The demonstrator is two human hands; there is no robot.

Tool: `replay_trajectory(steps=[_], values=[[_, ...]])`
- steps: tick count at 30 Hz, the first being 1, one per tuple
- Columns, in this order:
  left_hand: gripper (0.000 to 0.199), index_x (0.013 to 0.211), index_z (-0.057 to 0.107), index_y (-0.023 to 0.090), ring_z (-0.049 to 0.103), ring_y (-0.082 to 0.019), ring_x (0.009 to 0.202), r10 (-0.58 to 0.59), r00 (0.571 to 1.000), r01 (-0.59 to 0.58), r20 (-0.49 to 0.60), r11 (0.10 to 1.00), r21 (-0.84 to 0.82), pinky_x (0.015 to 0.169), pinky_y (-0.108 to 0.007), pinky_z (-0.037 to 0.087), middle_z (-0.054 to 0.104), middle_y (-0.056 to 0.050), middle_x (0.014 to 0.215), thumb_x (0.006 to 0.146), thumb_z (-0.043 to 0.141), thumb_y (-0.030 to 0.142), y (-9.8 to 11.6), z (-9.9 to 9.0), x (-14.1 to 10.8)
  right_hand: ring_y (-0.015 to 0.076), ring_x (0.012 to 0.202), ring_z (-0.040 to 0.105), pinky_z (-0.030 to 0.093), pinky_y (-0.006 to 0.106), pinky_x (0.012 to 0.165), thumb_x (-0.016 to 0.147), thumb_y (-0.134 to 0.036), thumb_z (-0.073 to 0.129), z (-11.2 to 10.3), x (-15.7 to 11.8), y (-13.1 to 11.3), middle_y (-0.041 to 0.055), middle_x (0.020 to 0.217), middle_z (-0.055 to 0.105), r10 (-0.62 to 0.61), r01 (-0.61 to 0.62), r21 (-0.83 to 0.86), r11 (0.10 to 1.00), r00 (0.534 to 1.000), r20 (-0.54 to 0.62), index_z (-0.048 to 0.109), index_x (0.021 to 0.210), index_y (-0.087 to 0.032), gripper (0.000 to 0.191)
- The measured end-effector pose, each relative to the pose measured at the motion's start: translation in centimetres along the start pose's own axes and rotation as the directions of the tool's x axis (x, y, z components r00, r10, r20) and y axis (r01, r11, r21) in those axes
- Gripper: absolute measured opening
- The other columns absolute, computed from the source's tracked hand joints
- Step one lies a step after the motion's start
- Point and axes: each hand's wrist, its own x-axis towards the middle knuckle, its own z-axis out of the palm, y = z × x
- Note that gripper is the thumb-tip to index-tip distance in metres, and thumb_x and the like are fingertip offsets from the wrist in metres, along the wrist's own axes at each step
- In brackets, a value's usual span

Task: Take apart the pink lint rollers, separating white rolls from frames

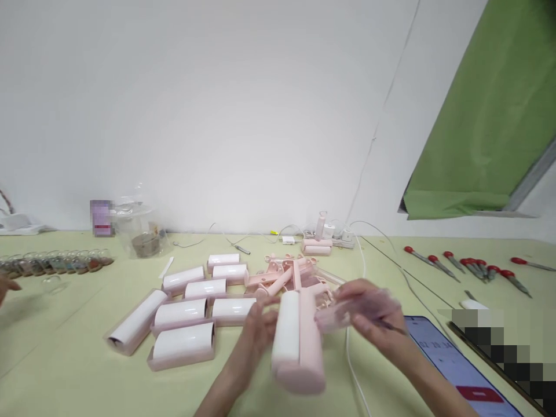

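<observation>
At the centre front, a pink lint roller (299, 341) with a white sticky roll stands tilted up off the table, slightly blurred. My left hand (258, 327) grips it from the left, its fingertips partly behind the white roll. My right hand (382, 330) is closed around a crumpled-looking, see-through pink piece (339, 313), whose near end meets the roller's right side. A thin dark tool (393, 328) also sticks out from the right hand. Behind the roller lies a pile of pink plastic handle parts (282, 278).
Several white rolls in pink covers (185, 341) lie left of centre. A phone (456, 365) rests at right, near red-tipped tools (482, 267). A plastic bag (141, 231), small glass domes (65, 262), a power strip (343, 240) and cables line the back. Another person's hand (6, 285) shows at far left.
</observation>
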Motion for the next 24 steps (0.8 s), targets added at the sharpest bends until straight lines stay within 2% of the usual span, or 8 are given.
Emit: replay_trajectory(steps=[3,7,10,13,15,18,21,24], values=[[0.058,0.104,0.047,0.017,0.061,-0.022,0.066,-0.225,0.969,0.246,0.104,0.923,-0.296,0.063,-0.035,0.046,0.062,-0.007,0.075,0.069,0.05,0.063,-0.5,1.4,-0.4,0.016,0.053,0.056,0.042,0.023,0.043,0.067,-0.037,0.063,2.5,-1.4,0.2,0.003,0.065,0.061,0.098,-0.105,0.057,0.993,0.989,0.113,0.06,0.077,-0.021,0.019],[0.04,0.089,0.048,0.017,0.056,-0.014,0.052,-0.254,0.966,0.234,-0.058,0.945,-0.229,0.054,-0.029,0.047,0.058,0.0,0.063,0.066,0.066,0.044,-1.1,1.7,-0.5,0.0089,0.036,0.04,0.029,0.019,0.034,0.068,-0.042,0.06,4.6,-2.9,1.1,-0.0047,0.043,0.045,0.408,-0.442,0.187,0.877,0.892,0.193,0.052,0.064,-0.019,0.024],[0.044,0.078,0.052,0.014,0.052,-0.01,0.049,-0.302,0.946,0.313,0.116,0.946,-0.091,0.046,-0.022,0.042,0.056,0.001,0.061,0.052,0.076,0.041,-1.0,1.1,-0.6,0.0058,0.029,0.024,0.018,0.018,0.029,0.066,-0.049,0.053,4.4,-3.3,2.5,-0.0088,0.035,0.029,0.518,-0.59,0.371,0.717,0.807,0.283,0.041,0.051,-0.02,0.035],[0.056,0.081,0.053,0.013,0.052,-0.009,0.051,-0.335,0.876,0.367,0.345,0.93,-0.028,0.045,-0.018,0.039,0.056,0.002,0.062,0.037,0.082,0.034,-1.1,0.7,-0.7,0.0059,0.027,0.014,0.016,0.019,0.029,0.073,-0.049,0.039,3.5,-2.5,3.6,-0.0115,0.031,0.017,0.557,-0.653,0.448,0.611,0.756,0.343,0.039,0.053,-0.021,0.034],[0.063,0.093,0.049,0.015,0.056,-0.013,0.052,-0.32,0.877,0.37,0.358,0.926,-0.077,0.048,-0.022,0.043,0.058,0.001,0.062,0.043,0.079,0.04,-1.5,0.6,-0.7,0.006,0.03,0.014,0.017,0.018,0.032,0.076,-0.044,0.041,3.1,-1.1,4.0,-0.0124,0.034,0.019,0.566,-0.646,0.377,0.664,0.764,0.311,0.044,0.065,-0.02,0.026],[0.064,0.098,0.04,0.017,0.061,-0.02,0.055,-0.249,0.94,0.288,0.232,0.946,-0.152,0.051,-0.03,0.047,0.062,-0.002,0.059,0.052,0.072,0.05,-2.3,0.3,-0.4,0.0079,0.041,0.038,0.029,0.018,0.039,0.076,-0.037,0.047,3.4,1.9,4.3,-0.0063,0.053,0.046,0.464,-0.465,-0.052,0.884,0.855,0.231,0.047,0.082,-0.02,0.018],[0.053,0.091,0.04,0.018,0.062,-0.021,0.054,-0.174,0.983,0.183,0.064,0.965,-0.187,0.052,-0.032,0.048,0.063,-0.003,0.056,0.06,0.065,0.053,-2.7,0.1,-0.1,0.0155,0.074,0.054,0.039,0.024,0.059,0.07,-0.025,0.052,5.0,5.1,5.1,0.0029,0.089,0.058,0.338,-0.22,-0.385,0.896,0.901,0.272,0.054,0.091,-0.019,0.022],[0.047,0.092,0.04,0.018,0.063,-0.021,0.055,-0.12,0.99,0.105,-0.076,0.979,-0.175,0.054,-0.031,0.048,0.062,-0.001,0.055,0.064,0.064,0.047,-2.3,0.1,0.0,0.0215,0.079,0.054,0.037,0.028,0.063,0.062,-0.02,0.059,7.3,7.2,6.2,0.0046,0.091,0.058,0.317,-0.123,-0.465,0.877,0.874,0.368,0.06,0.087,-0.019,0.024]])
